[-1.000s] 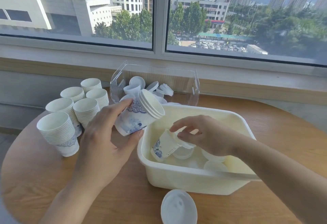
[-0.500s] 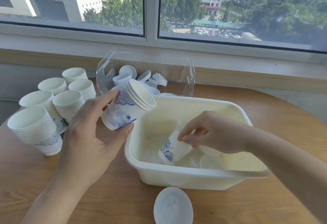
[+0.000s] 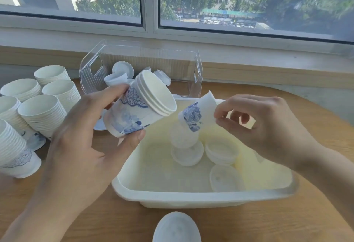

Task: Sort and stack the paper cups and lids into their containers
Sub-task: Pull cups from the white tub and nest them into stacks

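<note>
Landmark: cream tub, rectangular plastic, on a round wooden bench.

1. Loose lid, translucent white, flat on the bench just in front of the tub's near wall, partly cut off by the picture's lower edge.

2. Lids in tub, several translucent discs on the tub floor: a small nested pile right of centre, one single lid nearer the front wall, two more overlapping left of centre.

3. Left hand, at the tub's left front corner, fingers and thumb curled round a short stack of cups. The stack is white with blue floral print, tilted, mouth facing the tub and raised above its left rim.

4. Right hand, above the tub's right half, thumb and fingertips pinching the rim of a single cup. This cup, also blue-printed, is held in the air over the tub's middle, tilted with its base pointing down and left towards the stack's mouth; it is near the stack, not touching it.

5. Cup stacks, six tall upright columns of nested white cups on the bench, well to the left of the tub.

6. Clear container, transparent bin with handle cut-outs, directly behind the tub; white lids lie jumbled inside, partly hidden by the held stack.

7. Window, behind the clear container, above a pale sill; buildings, trees and parked cars outside.
</note>
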Action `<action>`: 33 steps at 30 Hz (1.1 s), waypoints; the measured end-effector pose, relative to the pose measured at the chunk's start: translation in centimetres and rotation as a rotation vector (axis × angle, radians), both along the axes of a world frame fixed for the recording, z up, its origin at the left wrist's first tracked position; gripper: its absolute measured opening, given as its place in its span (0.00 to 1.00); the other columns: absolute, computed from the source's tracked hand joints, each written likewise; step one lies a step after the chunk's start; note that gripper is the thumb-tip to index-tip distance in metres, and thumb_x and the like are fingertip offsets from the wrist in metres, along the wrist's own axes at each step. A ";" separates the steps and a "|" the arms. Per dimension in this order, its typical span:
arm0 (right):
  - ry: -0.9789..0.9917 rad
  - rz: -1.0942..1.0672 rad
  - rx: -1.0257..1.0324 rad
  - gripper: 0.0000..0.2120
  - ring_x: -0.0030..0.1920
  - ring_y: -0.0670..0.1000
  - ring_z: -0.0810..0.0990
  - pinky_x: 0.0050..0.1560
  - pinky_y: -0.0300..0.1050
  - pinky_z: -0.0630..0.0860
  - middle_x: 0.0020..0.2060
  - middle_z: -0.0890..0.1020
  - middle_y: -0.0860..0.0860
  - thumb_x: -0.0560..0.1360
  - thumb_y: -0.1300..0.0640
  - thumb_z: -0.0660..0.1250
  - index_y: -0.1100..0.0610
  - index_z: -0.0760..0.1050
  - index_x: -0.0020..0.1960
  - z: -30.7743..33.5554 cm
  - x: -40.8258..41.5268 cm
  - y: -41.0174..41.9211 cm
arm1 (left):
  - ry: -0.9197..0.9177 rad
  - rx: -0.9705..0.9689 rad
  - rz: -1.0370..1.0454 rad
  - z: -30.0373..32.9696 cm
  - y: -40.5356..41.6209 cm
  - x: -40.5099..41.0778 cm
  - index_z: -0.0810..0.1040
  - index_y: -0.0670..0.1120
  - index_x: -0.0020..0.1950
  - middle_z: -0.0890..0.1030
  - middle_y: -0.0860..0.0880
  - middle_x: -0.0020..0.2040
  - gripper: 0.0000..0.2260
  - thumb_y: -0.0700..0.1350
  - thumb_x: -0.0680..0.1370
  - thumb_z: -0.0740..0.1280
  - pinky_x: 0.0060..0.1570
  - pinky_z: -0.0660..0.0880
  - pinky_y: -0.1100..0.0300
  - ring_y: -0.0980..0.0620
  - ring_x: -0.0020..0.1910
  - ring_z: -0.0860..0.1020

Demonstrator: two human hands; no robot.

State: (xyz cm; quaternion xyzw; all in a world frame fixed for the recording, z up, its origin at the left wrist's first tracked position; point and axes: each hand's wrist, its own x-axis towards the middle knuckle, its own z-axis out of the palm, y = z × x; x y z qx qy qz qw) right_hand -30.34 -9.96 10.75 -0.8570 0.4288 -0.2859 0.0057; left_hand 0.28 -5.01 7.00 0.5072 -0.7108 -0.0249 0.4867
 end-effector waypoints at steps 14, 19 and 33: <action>-0.639 -0.009 0.069 0.09 0.41 0.50 0.83 0.45 0.53 0.79 0.43 0.85 0.45 0.77 0.62 0.76 0.47 0.81 0.47 1.4 -0.7 1.0 | -0.038 0.009 -0.040 0.1 -0.4 -0.8 0.74 0.53 0.73 0.78 0.59 0.62 0.27 0.53 0.74 0.74 0.61 0.76 0.46 0.54 0.59 0.79; -0.665 0.039 0.087 0.11 0.41 0.50 0.83 0.46 0.57 0.80 0.43 0.85 0.45 0.79 0.63 0.73 0.46 0.81 0.49 2.9 0.8 2.8 | -0.101 0.011 -0.040 1.1 0.3 -1.7 0.74 0.54 0.72 0.80 0.55 0.62 0.28 0.56 0.74 0.73 0.60 0.75 0.45 0.53 0.58 0.78; -0.410 0.092 0.090 0.07 0.46 0.49 0.81 0.44 0.47 0.78 0.44 0.84 0.42 0.81 0.61 0.70 0.49 0.83 0.51 3.6 4.3 8.5 | -0.097 -0.035 -0.033 2.0 4.8 -2.7 0.72 0.56 0.73 0.78 0.60 0.61 0.30 0.53 0.73 0.78 0.57 0.76 0.50 0.56 0.58 0.77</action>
